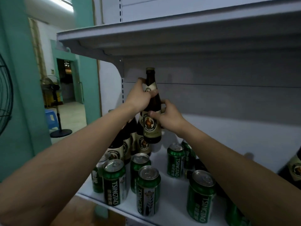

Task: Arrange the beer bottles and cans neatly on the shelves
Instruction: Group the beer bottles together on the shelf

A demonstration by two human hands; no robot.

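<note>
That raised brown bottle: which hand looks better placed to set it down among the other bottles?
Probably the left hand: it wraps the bottle at its neck, on the side of the standing bottles. The right hand only pinches its label.

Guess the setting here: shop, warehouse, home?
Probably a small shop or a mock-up of one. White slotted metal shelving like store gondolas, many green cans and matching bottles being stocked, and a standing fan in a plain tiled room behind.

A standing fan beside a blue stool.
</note>
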